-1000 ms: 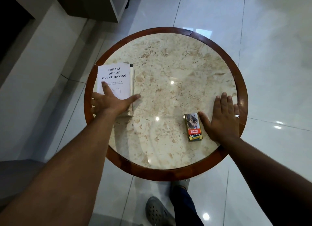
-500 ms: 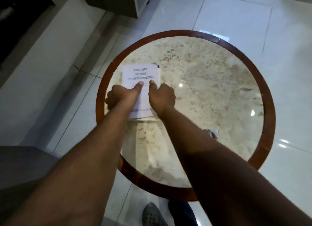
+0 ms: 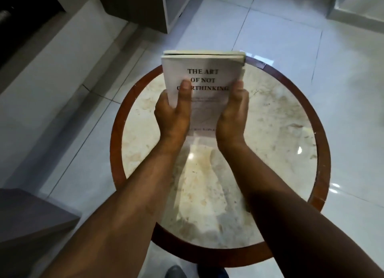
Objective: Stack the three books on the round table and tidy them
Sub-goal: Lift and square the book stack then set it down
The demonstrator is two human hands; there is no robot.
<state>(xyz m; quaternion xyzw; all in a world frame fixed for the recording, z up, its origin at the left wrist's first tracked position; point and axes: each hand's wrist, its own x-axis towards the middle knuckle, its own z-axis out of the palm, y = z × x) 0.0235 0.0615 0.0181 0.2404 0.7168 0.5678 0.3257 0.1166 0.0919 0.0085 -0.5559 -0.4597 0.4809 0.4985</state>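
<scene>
**Books lifted upright for squaring**

A moment ago the books lay flat near the table's left edge with both hands pressing on top; now the stack [image 3: 204, 78] stands tilted up on its lower edge near the middle of the round table [image 3: 320, 136], white cover facing the person. The left hand [image 3: 173, 113] clasps the left side, thumb across the cover, and the right hand [image 3: 232, 113] clasps the right side the same way, so both are closed on the stack. At the top, a second book's edge peeks out behind the front one, slightly offset; I cannot tell whether a third sits behind.

To square them well, I'd loosen the clasp a touch, tap the bottom edges on the marble, keep palms flat against both sides, then lay the stack down gently.
</scene>
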